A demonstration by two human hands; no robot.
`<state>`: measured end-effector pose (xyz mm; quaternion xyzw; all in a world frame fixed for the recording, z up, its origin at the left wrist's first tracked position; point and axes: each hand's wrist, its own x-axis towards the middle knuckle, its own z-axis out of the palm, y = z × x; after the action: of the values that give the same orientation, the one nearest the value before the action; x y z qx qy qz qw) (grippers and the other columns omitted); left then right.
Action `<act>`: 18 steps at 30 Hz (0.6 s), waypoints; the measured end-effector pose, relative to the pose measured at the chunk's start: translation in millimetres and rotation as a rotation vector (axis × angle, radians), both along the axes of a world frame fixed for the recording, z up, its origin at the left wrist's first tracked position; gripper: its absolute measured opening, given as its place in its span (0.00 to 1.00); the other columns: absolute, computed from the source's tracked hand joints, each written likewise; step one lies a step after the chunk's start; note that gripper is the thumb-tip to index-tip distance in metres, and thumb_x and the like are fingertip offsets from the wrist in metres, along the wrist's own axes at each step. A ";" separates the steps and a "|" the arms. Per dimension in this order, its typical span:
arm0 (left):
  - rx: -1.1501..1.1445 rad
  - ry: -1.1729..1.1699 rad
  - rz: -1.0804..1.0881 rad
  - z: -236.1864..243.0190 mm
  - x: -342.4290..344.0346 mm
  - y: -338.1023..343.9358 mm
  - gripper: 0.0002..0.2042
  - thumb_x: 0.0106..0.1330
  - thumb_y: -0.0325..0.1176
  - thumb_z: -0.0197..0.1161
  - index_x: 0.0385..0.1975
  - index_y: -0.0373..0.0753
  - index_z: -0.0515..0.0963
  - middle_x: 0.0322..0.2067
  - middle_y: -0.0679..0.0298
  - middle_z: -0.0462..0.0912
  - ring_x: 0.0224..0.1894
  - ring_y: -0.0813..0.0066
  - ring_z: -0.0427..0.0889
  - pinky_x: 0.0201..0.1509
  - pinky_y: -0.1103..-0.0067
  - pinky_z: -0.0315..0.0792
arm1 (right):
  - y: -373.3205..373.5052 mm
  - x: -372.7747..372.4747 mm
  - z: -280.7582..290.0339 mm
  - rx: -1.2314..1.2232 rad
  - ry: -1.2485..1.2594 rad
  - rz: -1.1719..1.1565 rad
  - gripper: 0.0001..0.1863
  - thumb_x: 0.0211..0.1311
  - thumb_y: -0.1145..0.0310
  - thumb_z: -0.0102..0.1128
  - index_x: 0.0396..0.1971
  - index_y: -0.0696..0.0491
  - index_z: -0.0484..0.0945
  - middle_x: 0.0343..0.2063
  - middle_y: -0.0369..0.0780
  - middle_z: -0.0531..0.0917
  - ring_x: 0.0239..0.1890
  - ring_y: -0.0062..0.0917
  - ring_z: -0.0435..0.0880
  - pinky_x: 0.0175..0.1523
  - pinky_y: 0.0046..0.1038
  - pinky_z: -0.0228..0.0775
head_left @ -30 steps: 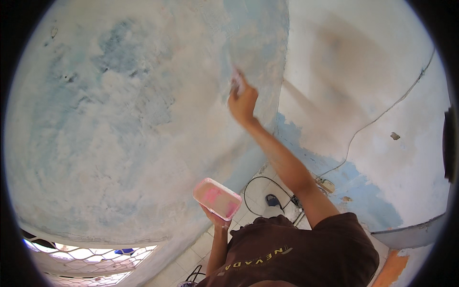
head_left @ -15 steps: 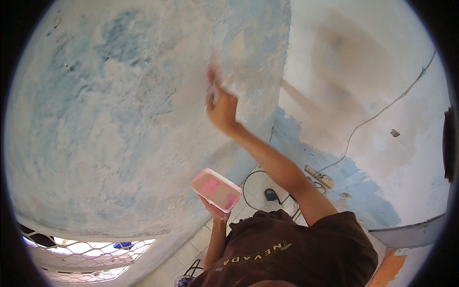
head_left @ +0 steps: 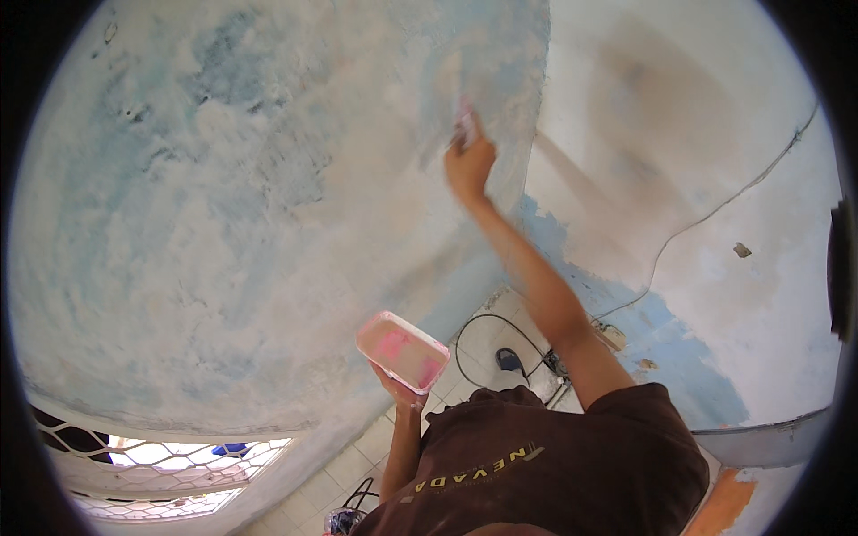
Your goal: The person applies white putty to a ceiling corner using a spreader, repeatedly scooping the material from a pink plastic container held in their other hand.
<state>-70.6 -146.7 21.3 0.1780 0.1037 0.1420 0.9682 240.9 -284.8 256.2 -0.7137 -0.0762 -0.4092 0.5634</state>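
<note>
My left hand (head_left: 404,390) supports a white rectangular plastic tub (head_left: 436,347) from below, tilted low in front of my body. Inside lie smooth beige filler and pink patches. Higher up, my right hand (head_left: 471,167) is closed round a small pinkish spreading tool (head_left: 466,123), held against or very close to the wall (head_left: 349,179). Motion blurs the tool, so its exact shape does not show. Around it the wall is blotched with blue paint and pale, smeared filler.
The adjoining wall (head_left: 679,214) at right carries a loose cable and a socket box (head_left: 610,336). A dark cable loop (head_left: 460,348) lies on the tiled floor (head_left: 349,464) near my shoe (head_left: 509,360). Lower left is a window grille (head_left: 170,460).
My right hand has swept the pinkish tool to the right and slightly up, toward the wall corner. The tub in my left hand stays almost in place.
</note>
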 end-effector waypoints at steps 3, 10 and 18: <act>-0.012 -0.019 -0.059 7.9 1.1 -2.3 0.30 0.74 0.67 0.47 0.64 0.52 0.70 0.57 0.69 0.78 0.59 0.62 0.78 0.63 0.57 0.76 | 39.7 -86.1 -4.0 -0.018 -0.189 0.264 0.31 0.58 0.86 0.55 0.64 0.54 0.76 0.47 0.54 0.86 0.48 0.46 0.88 0.49 0.35 0.78; -0.028 0.025 -0.015 11.8 3.0 -0.7 0.31 0.74 0.67 0.46 0.66 0.52 0.69 0.58 0.69 0.77 0.59 0.63 0.78 0.63 0.57 0.76 | -45.3 -11.2 16.8 0.199 -0.035 0.026 0.23 0.65 0.85 0.51 0.60 0.62 0.77 0.48 0.53 0.87 0.50 0.38 0.88 0.54 0.34 0.76; 0.004 -0.045 0.010 -1.6 1.9 6.0 0.31 0.74 0.67 0.45 0.67 0.52 0.67 0.57 0.70 0.77 0.59 0.64 0.77 0.62 0.57 0.76 | 20.2 -11.3 20.1 -0.148 -0.447 0.088 0.34 0.50 0.88 0.53 0.61 0.52 0.79 0.53 0.51 0.84 0.51 0.47 0.84 0.54 0.42 0.76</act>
<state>-68.7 -140.8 19.8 0.1763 0.0826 0.1512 0.9691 229.5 -264.5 276.3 -0.6407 -0.2599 -0.5254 0.4958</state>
